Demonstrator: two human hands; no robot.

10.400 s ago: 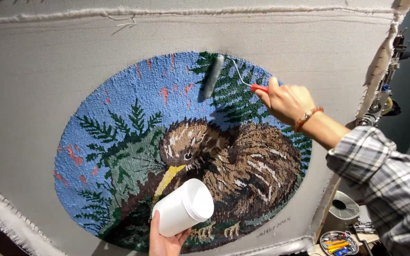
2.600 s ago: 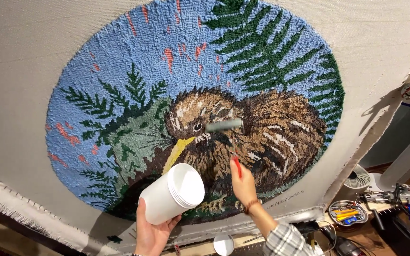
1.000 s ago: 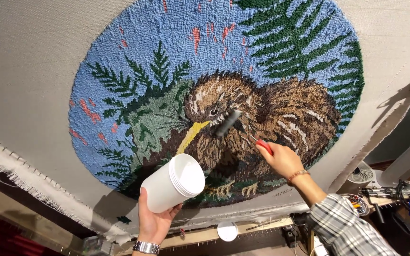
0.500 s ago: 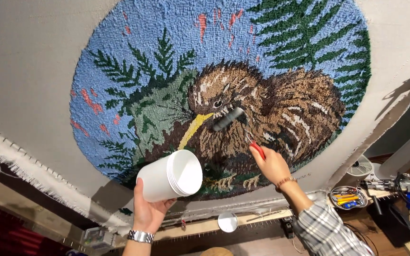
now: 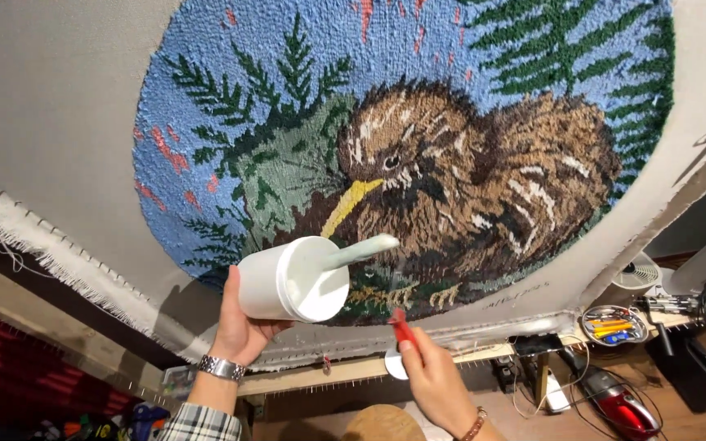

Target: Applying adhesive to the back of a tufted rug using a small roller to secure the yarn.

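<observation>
We note the left hand (image 5: 243, 327) wrapped around a white cylindrical tub (image 5: 292, 279), fingers closed on its side wall, thumb up along the near side, the open mouth turned toward the camera; a metal watch (image 5: 221, 368) sits on that wrist above a plaid cuff. The right hand (image 5: 433, 380) is closed on the red handle (image 5: 403, 329) of a small roller; the handle protrudes just above the thumb and forefinger, and the pale roller head (image 5: 363, 248) lies well clear of those fingers, its near end inside the tub's mouth, its far end resting against or just off the rug surface, we cannot tell which; the wire between handle and head is too thin to trace. A beaded bracelet (image 5: 474, 424) shows on the right wrist. Behind both hands hangs a tufted rug (image 5: 418, 147) stretched on pale backing cloth (image 5: 59, 122): a brown long-beaked bird (image 5: 484, 180) among green ferns on a blue oval ground; the tub covers the rug's lower edge. Below right, a red handheld vacuum (image 5: 627, 408) lies on the floor; a tray of small tools (image 5: 610, 324) sits on a ledge.
</observation>
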